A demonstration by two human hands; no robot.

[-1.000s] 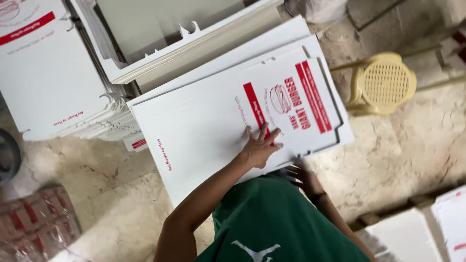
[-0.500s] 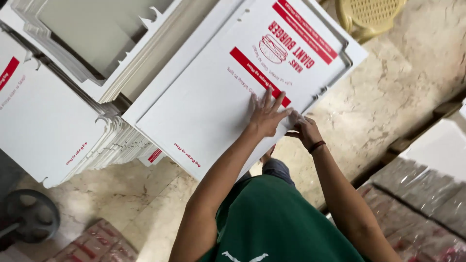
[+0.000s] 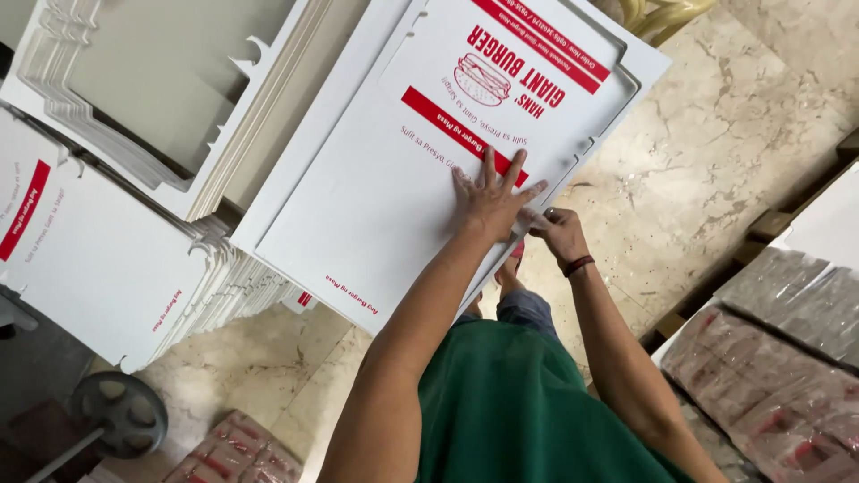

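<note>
1. Closest in, the right hand (image 3: pixel 557 234) pinches the near edge of the flat white carton blank (image 3: pixel 394 179), fingers curled shut on the card's corner just above the person's knee.
2. Just beyond, the left hand (image 3: pixel 490 199) lies open, fingers spread, palm pressed flat on the blank's printed face beside the red stripe.
3. To do this well, I judge the flat palm should pin the top sheet firmly while the pinching fingers lift only one layer; the edges look thin and stacked, so two could come up together.
4. Under it lies a stack of like blanks (image 3: pixel 295 170), resting over the marble floor (image 3: pixel 716 170).
5. Farther left, more piles of white die-cut blanks (image 3: pixel 98 259) fan out; wrapped packs (image 3: pixel 787 358) sit at right.
</note>
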